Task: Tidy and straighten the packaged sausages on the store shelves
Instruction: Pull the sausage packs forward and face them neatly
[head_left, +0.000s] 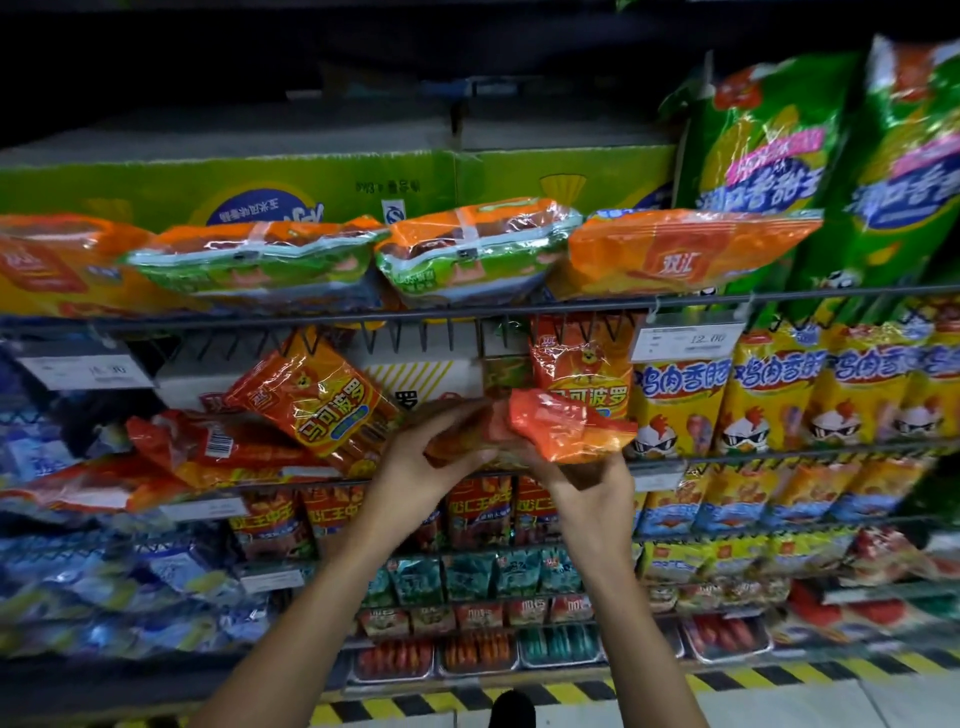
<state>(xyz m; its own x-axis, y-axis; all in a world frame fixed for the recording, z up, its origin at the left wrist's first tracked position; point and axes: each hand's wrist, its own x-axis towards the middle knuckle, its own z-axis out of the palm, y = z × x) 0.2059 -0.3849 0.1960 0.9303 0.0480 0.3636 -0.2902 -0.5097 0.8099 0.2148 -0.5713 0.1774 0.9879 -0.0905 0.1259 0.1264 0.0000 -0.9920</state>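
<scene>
Both my hands hold one orange-red sausage pack (561, 423) in front of the second shelf. My left hand (426, 467) grips its left end, thumb under and fingers over the top. My right hand (576, 480) holds it from below, at its right part. Behind it another orange pack (584, 364) stands upright. To the left a same-kind pack (322, 405) leans tilted, and further red packs (218, 452) lie in a loose heap.
Orange and green packs (467, 249) lie flat on the top wire shelf (363, 314), before green cartons (234, 182). Yellow chicken-sausage packs (779, 389) stand in a row at right. Tall green bags (769, 156) stand upper right. Lower shelves hold several smaller packs. A price tag (685, 340) hangs at the rail.
</scene>
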